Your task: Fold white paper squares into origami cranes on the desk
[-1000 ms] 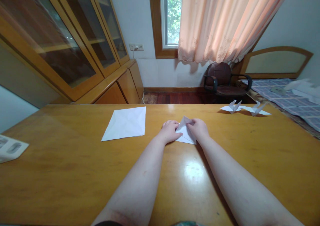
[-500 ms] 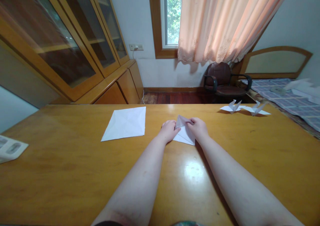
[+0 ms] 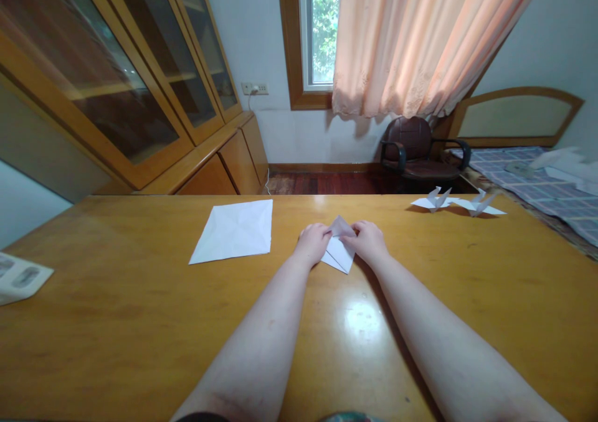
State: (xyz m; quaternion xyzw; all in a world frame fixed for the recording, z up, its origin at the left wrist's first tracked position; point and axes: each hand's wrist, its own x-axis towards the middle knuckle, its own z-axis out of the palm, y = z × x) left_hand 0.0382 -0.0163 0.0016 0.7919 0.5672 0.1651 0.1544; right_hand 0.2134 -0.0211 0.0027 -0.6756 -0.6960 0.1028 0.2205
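Note:
A folded white sheet of paper (image 3: 339, 255) lies on the wooden table between my two hands, one corner pointing toward me and a shaded flap raised at its far end. My left hand (image 3: 314, 243) is closed on the paper's left edge, its thumb and fingers near the flap. On the right side, my right hand (image 3: 369, 240) pinches the flap's edge with thumb and forefinger. The fingertips partly cover the folds. To the left lies a flat white sheet (image 3: 236, 230) with faint creases.
Two folded paper cranes (image 3: 436, 199) stand at the table's (image 3: 140, 322) far right. A white printed object (image 3: 23, 279) lies at the left edge. Beyond the table are a brown armchair (image 3: 413, 148), a glass-doored cabinet (image 3: 205, 142) and a bed (image 3: 551, 173).
The folded paper has turned slightly, so its near corner now points more toward me. Its raised flap lies further over, and my right hand has shifted a little left.

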